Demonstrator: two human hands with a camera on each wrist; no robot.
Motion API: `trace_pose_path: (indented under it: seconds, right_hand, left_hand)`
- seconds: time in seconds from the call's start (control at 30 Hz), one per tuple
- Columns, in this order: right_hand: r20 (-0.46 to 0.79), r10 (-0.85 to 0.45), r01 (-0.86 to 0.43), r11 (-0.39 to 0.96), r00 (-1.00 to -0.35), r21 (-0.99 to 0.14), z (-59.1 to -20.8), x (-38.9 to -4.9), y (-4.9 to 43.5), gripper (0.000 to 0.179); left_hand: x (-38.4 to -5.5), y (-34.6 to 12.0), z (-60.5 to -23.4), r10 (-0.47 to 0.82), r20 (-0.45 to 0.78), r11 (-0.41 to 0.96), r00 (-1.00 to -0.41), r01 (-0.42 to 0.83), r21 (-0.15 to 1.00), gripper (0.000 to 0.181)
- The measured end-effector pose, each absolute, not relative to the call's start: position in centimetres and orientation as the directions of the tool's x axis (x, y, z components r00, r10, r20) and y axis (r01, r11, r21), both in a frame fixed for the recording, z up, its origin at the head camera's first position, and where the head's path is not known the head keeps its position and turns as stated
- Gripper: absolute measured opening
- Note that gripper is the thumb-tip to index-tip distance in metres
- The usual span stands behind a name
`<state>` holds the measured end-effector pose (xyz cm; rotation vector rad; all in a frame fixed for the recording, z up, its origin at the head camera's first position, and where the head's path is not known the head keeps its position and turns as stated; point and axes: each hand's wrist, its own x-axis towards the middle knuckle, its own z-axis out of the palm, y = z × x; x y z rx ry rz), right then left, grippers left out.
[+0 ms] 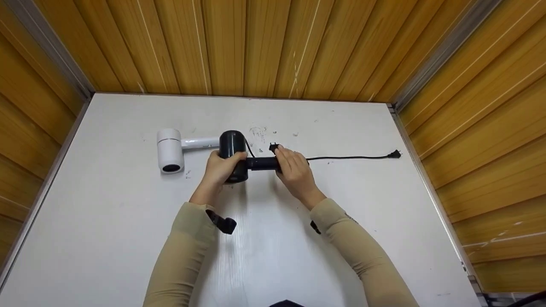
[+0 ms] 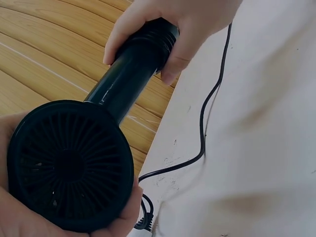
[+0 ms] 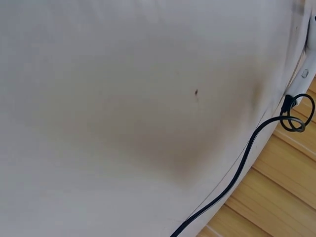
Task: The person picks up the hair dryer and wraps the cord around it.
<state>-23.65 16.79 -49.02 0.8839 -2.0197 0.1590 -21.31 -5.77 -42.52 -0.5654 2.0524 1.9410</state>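
Observation:
A black hair dryer point(image 1: 232, 147) is held sideways above the white table, between both hands. My left hand point(image 1: 218, 169) grips its barrel, thumb across the near side. In the left wrist view the round rear grille point(image 2: 69, 168) shows, with fingers curled round its edge. My right hand point(image 1: 296, 172) holds the end of the handle point(image 2: 123, 79), where black ridged loops like wound cord point(image 2: 153, 42) show between finger and thumb. A black plug point(image 1: 273, 147) sticks out by the right fingertips. The right wrist view does not show the right hand.
A white hair dryer point(image 1: 169, 149) lies at the left back of the table point(image 1: 128, 238), its handle partly behind the black one. A black cord point(image 3: 247, 153) runs from that handle rightward to a plug point(image 1: 394, 154). Wood-patterned walls point(image 1: 264, 47) stand around the table's back and sides.

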Motion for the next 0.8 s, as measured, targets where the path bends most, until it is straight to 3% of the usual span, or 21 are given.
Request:
trace_pose_path:
  seconds: [0.17, 0.27, 0.4, 0.6, 0.7, 0.8]
  right_hand:
    - [0.789, -0.533, -0.664, 0.713, -0.305, 0.226, -48.6, -24.6, 17.2, 0.046]
    - [0.783, -0.515, -0.666, 0.724, -0.348, 0.18, -48.5, -24.9, 17.4, 0.049]
    - [0.745, -0.429, -0.66, 0.751, -0.511, -0.02, -48.6, -24.9, 17.7, 0.053]
    - [0.527, -0.179, -0.491, 0.68, -0.831, -0.544, -48.3, -25.5, 18.3, 0.057]
    - [0.372, -0.085, -0.345, 0.603, -0.924, -0.72, -48.4, -26.4, 18.7, 0.058]
    - [0.224, -0.023, -0.202, 0.534, -0.974, -0.821, -48.6, -27.3, 19.2, 0.055]
  left_hand:
    - [-21.6, -5.8, -42.1, -0.096, -0.462, 0.009, -0.882, -0.465, 0.885, 0.081]
    - [-21.8, -6.1, -41.8, -0.095, -0.464, 0.009, -0.881, -0.467, 0.884, 0.083]
    - [-22.2, -6.9, -42.0, -0.118, -0.402, 0.062, -0.908, -0.41, 0.91, 0.081]
    - [-22.8, -9.4, -43.9, -0.291, -0.163, 0.264, -0.943, -0.243, 0.933, 0.069]
    - [-22.9, -10.9, -44.8, -0.336, -0.033, 0.363, -0.941, -0.162, 0.918, 0.064]
    - [-23.1, -12.2, -45.5, -0.351, 0.078, 0.492, -0.933, -0.113, 0.864, 0.062]
